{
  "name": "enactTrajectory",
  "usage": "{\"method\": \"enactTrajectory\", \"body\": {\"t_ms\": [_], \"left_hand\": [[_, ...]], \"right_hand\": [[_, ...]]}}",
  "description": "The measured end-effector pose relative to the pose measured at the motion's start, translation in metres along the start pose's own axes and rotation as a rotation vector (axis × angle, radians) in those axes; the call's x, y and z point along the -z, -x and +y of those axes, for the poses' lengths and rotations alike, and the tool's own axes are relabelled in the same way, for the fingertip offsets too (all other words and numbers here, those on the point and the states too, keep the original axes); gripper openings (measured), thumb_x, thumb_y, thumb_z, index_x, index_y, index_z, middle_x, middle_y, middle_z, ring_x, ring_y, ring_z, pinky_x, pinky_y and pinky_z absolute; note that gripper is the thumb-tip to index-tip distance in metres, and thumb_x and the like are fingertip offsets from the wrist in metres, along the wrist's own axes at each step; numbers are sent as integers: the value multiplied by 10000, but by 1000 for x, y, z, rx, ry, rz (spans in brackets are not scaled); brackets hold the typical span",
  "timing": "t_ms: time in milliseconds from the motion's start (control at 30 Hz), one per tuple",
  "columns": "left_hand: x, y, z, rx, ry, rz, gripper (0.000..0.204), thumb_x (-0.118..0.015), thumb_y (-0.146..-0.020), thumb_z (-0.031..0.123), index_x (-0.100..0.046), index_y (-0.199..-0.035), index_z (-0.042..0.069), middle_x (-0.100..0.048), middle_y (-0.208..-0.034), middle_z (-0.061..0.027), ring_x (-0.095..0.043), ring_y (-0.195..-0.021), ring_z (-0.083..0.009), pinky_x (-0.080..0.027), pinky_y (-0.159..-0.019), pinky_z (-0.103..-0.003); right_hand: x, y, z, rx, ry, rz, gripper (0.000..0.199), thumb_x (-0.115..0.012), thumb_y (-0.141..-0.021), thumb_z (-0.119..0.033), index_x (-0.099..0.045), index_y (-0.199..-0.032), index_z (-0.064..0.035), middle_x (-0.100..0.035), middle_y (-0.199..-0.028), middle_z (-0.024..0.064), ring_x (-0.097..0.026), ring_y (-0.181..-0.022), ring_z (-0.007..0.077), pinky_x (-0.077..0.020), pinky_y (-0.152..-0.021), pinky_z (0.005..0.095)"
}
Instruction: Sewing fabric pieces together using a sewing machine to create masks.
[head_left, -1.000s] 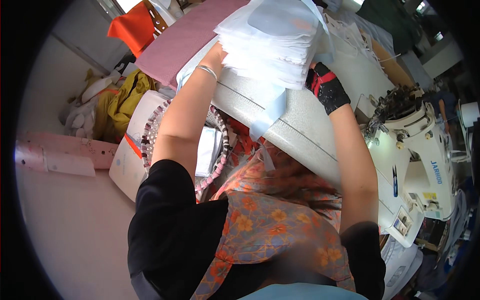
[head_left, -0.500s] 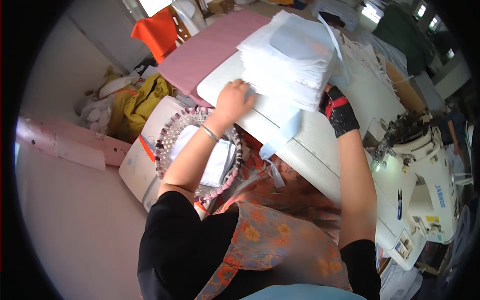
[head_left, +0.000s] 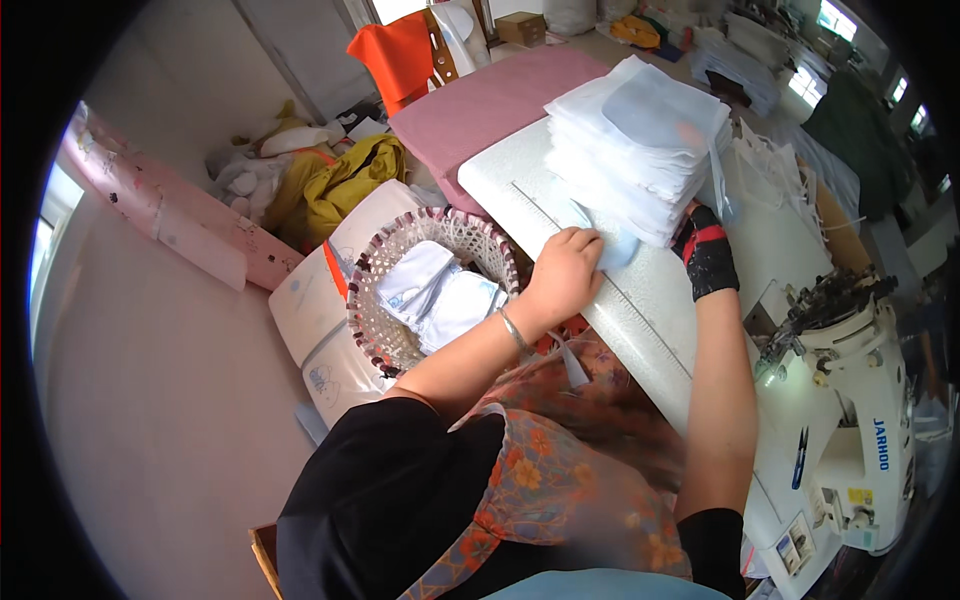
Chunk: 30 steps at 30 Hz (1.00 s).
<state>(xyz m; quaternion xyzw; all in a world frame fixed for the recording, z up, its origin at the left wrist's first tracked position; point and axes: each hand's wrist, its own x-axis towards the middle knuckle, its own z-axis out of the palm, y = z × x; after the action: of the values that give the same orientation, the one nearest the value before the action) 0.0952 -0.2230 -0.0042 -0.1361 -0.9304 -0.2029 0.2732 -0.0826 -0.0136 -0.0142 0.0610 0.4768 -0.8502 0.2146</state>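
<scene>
- The table [head_left: 502,172] is pale and finely speckled, with a ruler line running along it on my side of the stack.
- The stack [head_left: 625,165] sits on this table: many thin white cloth layers, edges uneven, with a bluish round-cornered panel [head_left: 652,108] on top.
- Beyond the stack to the left, a mauve cloth [head_left: 490,105] lies smooth; farther that way hangs a bright orange cloth [head_left: 390,62].
- Well left of the stack, crumpled yellow fabric [head_left: 355,185] is heaped by a plain pale wall [head_left: 170,390].
- Left of the stack and nearer me, a basket [head_left: 358,315] has openwork sides and a rim wrapped in dark and pale bands; folded white cloths [head_left: 465,312] lie inside.
- Right of the stack and nearer me stands a white sewing machine [head_left: 865,410], its lamp lit, slim dark snips [head_left: 801,458] beside it.
- My bare left hand [head_left: 566,272], just in front of the stack, has its fingers curled at a soft pale blue piece [head_left: 620,248]; I cannot tell whether they pinch it.
- My right hand [head_left: 708,252], in a black glove with a red band, is against the stack's near right corner; its fingers are partly hidden, so I cannot tell how they close.
</scene>
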Motion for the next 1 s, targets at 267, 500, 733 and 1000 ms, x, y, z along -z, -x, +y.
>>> {"method": "enactTrajectory", "body": {"t_ms": [267,500,733,1000], "left_hand": [[33,25,-80,100,-78,130,380,-583,-756,-85,-695,-1110,-3,-608,-1224,-179,-640,-1014,-379,-533,-891,-439],[32,36,-93,293,135,143,619,-573,-720,-107,-547,-1327,12,-439,-1405,-257,-651,-937,-442,-554,-831,-470],[39,30,-98,286,203,154,559,-511,-736,-124,-565,-1281,-16,-557,-1236,-248,-599,-1055,-455,-512,-909,-471],[45,40,-75,240,290,89,528,-462,-741,-116,-609,-1236,-7,-629,-1074,-231,-604,-1005,-443,-499,-891,-457]], "right_hand": [[-6,-11,3,6,-14,37,482,-665,-941,-275,-537,-1350,-55,-636,-1270,141,-624,-1167,283,-511,-992,427],[6,-10,18,88,172,207,478,-668,-940,-273,-542,-1346,-54,-645,-1254,142,-630,-1158,285,-513,-989,425],[-1,72,59,977,1268,168,214,-774,-812,-199,-651,-933,-72,-666,-907,117,-648,-880,284,-515,-765,402],[-43,101,60,1263,1410,-27,80,-675,-873,-125,-654,-933,-75,-673,-898,148,-637,-864,371,-507,-762,469]]}}
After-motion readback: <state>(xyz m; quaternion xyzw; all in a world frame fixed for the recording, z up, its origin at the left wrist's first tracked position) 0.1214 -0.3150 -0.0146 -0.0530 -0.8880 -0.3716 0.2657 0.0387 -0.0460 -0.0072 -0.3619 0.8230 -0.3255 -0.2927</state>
